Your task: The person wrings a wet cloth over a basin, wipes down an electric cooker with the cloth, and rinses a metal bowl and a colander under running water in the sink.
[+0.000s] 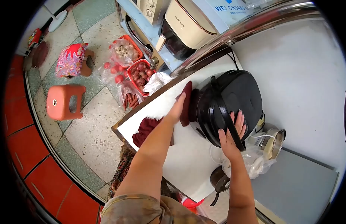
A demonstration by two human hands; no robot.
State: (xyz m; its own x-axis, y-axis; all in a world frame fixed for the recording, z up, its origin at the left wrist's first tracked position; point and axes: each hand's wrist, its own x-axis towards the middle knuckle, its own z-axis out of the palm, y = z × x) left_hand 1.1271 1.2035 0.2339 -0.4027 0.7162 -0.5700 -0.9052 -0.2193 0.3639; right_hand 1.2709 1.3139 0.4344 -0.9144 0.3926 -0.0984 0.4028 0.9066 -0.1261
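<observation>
A black rice cooker [242,93] with a carrying handle stands tilted in view on the white tabletop [184,160]. My right hand [232,136] lies on its lid beside the handle, fingers spread. To the left of the cooker, my left hand [177,106] presses a dark red cloth [186,104] near the cooker's side; its fingers are partly hidden behind the cloth. Another dark red cloth [145,130] lies crumpled on the table's left part, beside my left forearm.
Beyond the table edge stand an air fryer [191,22] and red baskets of onions [140,74]. A small pot [220,179], a plastic bag [255,162] and a metal pot [277,142] are near my right arm. Two stools, one pink [57,102], stand on the floor.
</observation>
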